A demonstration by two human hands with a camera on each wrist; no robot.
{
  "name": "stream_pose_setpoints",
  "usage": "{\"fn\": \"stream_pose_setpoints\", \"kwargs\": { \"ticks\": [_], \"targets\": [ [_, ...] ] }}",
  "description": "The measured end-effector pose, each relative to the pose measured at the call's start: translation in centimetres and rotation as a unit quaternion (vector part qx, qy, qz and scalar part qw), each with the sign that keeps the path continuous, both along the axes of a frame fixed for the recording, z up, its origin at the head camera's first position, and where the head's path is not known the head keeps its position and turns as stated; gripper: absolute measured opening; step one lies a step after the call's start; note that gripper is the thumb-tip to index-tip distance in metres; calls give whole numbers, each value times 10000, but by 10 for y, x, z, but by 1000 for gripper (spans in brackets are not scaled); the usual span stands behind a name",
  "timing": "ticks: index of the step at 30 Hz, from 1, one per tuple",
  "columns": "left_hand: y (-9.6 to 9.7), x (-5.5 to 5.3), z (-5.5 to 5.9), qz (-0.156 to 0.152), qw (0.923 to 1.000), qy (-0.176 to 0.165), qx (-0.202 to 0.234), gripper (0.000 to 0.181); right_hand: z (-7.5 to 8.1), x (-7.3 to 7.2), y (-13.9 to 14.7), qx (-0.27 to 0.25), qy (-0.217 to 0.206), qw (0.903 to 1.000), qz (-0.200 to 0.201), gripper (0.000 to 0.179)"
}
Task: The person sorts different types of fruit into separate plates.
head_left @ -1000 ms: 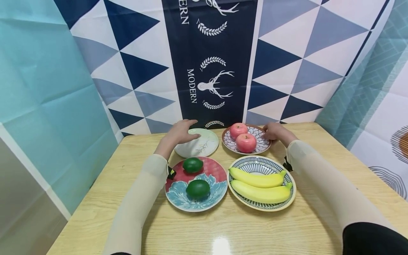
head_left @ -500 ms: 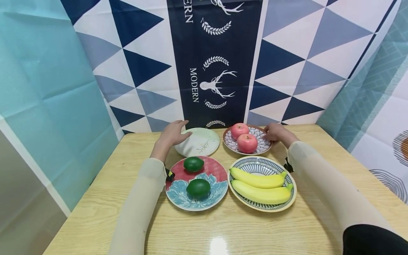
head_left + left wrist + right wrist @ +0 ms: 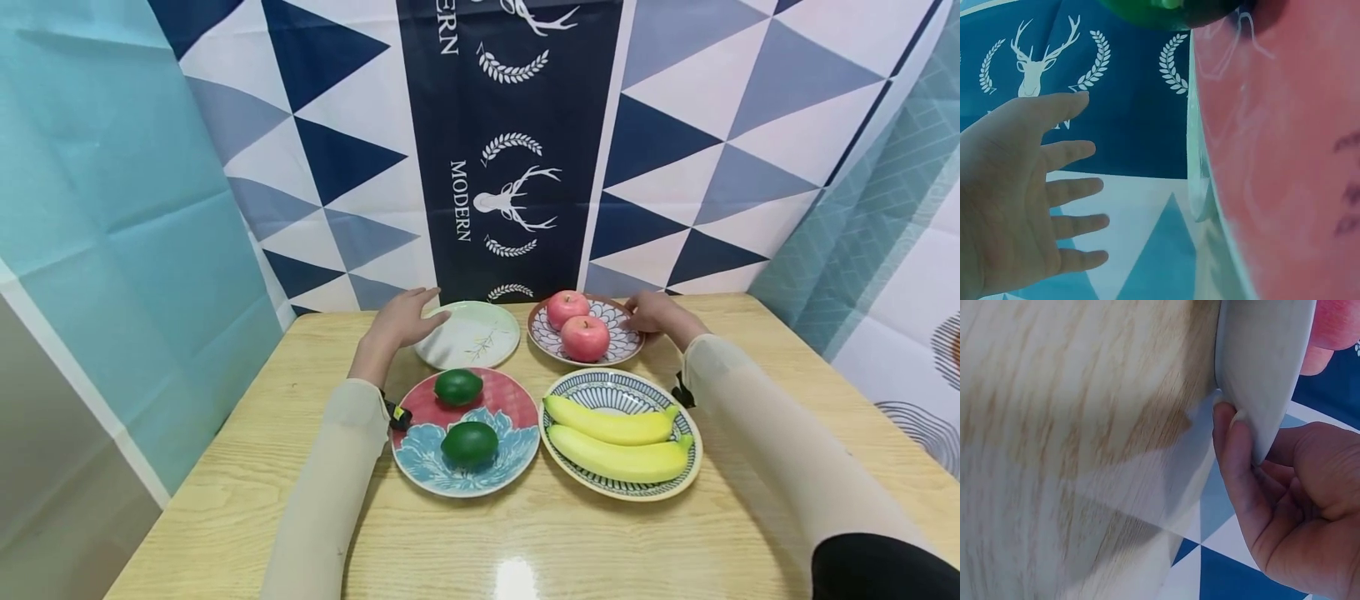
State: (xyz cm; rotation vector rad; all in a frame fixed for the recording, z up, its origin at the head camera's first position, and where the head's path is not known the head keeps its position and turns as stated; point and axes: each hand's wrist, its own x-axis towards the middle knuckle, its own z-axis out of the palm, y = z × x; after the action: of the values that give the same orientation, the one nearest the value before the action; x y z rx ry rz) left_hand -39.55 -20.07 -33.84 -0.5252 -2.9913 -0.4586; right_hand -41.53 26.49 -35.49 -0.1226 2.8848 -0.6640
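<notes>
My right hand (image 3: 654, 314) pinches the right rim of a brown-edged plate (image 3: 627, 340) with a petal pattern. In the right wrist view, the thumb lies over the rim and the fingertips (image 3: 1241, 428) are under the plate. Two pink-red apples (image 3: 585, 338) sit on it. At the far left, my left hand (image 3: 396, 327) hovers with spread, straight fingers beside a pale green plate (image 3: 480, 335) with a sprig design. In the left wrist view that palm holds nothing, and a gap separates it from the plates.
Nearer me, a red and blue flower plate (image 3: 427, 471) bears two dark green lime-like fruits (image 3: 469, 445). To its right, a patterned oval plate (image 3: 600, 386) holds two bananas (image 3: 618, 454). A patterned cloth (image 3: 517, 125) stands behind the wooden table (image 3: 450, 542).
My left hand has drawn back leftward from above the pale green plate. The right hand stays at the apple plate's rim. The whole head view has shifted slightly.
</notes>
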Motion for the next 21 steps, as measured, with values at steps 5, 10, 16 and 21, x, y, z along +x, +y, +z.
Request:
{"fn": "stream_pose_setpoints", "kwargs": {
  "ticks": [5,10,16,21],
  "targets": [
    [0,0,2,-14,9998,21,196,73,-1,2,1,-57,14,10000,21,40],
    [0,1,5,-4,9997,-6,242,76,-3,5,3,-241,-197,9995,-56,42],
    [-3,6,7,170,9994,-79,292,77,2,4,1,-49,-196,9998,74,46],
    [-2,8,11,112,9999,0,92,79,10,4,0,16,-298,9995,103,45]
  ]
}}
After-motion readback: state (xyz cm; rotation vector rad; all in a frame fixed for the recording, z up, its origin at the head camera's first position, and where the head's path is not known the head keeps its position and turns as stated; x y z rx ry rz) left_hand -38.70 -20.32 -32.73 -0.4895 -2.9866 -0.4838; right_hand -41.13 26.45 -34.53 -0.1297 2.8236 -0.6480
